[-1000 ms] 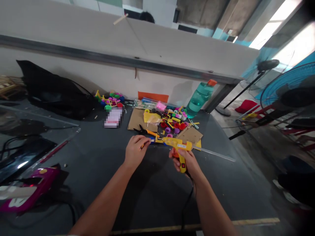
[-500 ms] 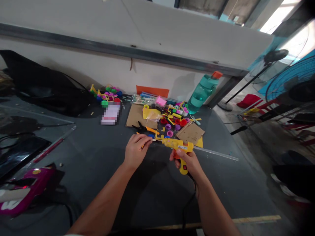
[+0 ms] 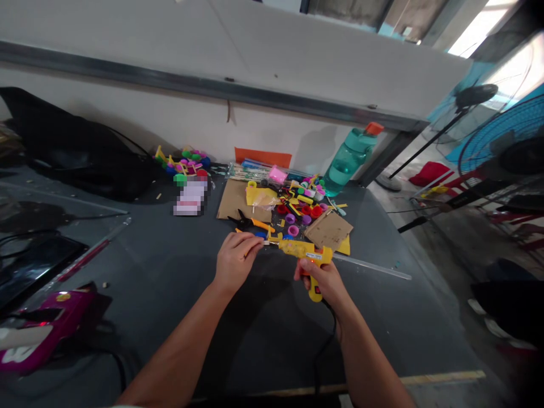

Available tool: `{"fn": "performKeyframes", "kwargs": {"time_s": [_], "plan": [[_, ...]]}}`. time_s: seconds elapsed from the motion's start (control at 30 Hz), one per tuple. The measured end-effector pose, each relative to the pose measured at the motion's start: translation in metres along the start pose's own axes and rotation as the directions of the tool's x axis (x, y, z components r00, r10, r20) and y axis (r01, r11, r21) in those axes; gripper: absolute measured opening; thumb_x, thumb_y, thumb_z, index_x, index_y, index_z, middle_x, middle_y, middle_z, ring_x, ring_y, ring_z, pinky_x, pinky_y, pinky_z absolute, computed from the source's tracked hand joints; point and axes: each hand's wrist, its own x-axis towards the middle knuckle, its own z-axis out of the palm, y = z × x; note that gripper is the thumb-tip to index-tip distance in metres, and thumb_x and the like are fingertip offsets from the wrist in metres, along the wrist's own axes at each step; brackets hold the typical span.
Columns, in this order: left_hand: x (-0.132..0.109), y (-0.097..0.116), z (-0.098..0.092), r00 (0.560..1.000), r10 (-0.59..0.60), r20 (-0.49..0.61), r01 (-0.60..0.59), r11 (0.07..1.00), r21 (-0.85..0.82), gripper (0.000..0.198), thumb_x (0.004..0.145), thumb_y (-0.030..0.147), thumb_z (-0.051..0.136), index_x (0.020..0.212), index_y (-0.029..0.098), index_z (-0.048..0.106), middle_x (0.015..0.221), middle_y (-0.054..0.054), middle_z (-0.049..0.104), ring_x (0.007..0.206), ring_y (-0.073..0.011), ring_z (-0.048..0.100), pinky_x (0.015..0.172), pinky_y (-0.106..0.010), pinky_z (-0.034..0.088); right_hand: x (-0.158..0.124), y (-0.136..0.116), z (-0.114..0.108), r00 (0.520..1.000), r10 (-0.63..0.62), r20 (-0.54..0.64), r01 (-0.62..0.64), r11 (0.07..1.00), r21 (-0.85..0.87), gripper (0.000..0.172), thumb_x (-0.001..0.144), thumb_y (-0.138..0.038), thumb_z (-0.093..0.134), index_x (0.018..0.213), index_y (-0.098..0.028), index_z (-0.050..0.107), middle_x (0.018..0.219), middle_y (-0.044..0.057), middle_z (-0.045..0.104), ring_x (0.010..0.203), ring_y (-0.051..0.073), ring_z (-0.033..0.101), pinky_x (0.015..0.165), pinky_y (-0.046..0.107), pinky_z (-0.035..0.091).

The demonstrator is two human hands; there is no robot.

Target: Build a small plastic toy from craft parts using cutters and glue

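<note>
Gripped pistol-fashion in the right hand (image 3: pixel 323 280), fingers wrapped tight round the handle: a yellow glue gun (image 3: pixel 304 251), held just above the grey table (image 3: pixel 170 272), nozzle aimed left. Pinched at that nozzle between thumb and fingertips of the left hand (image 3: pixel 233 260): a small piece (image 3: pixel 257 242), too tiny to identify, touching the tip or very nearly so. Trailing from the gun's rear, a clear glue stick (image 3: pixel 374 266); dropping from under the gun toward the near edge, a black cord (image 3: pixel 325 340).

Judged as mid-work: gun and piece brought together, no finished joint visible, impossible to tell whether any glue is out. Plenty lying loose, by the look of it: just beyond the gun, cardboard scraps (image 3: pixel 329 229), coloured rings (image 3: pixel 297 215) and black cutters (image 3: pixel 250 222); farther beyond and right of the gun, a teal bottle (image 3: pixel 348 161).

As for room: bare tabletop nearer than the gun and to its left, ample for both arms; clutter close beyond the gun. Right table edge well right of the gun, past the glue stick's end. Front edge, marked by a pale strip (image 3: pixel 442 377), well on the near side of the gun. Far left of the gun, a black bag (image 3: pixel 80 153).
</note>
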Motion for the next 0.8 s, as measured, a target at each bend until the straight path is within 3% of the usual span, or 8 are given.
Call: {"fn": "performKeyframes", "kwargs": {"time_s": [0.8], "plan": [[0.0006, -0.0007, -0.0006, 1.0, 0.0, 0.003, 0.0, 1.0, 0.001, 0.016, 0.08, 0.022, 0.056, 0.092, 0.025, 0.066, 0.087, -0.003, 0.064, 0.082, -0.0162, 0.056, 0.075, -0.033, 0.046, 0.0, -0.0043, 0.0013, 0.996, 0.065, -0.053, -0.068, 0.996, -0.051, 0.039, 0.069, -0.049, 0.058, 0.049, -0.015, 0.055, 0.044, 0.0, 0.056, 0.034, 0.006, 0.041, 0.032, 0.017, 0.029]]}}
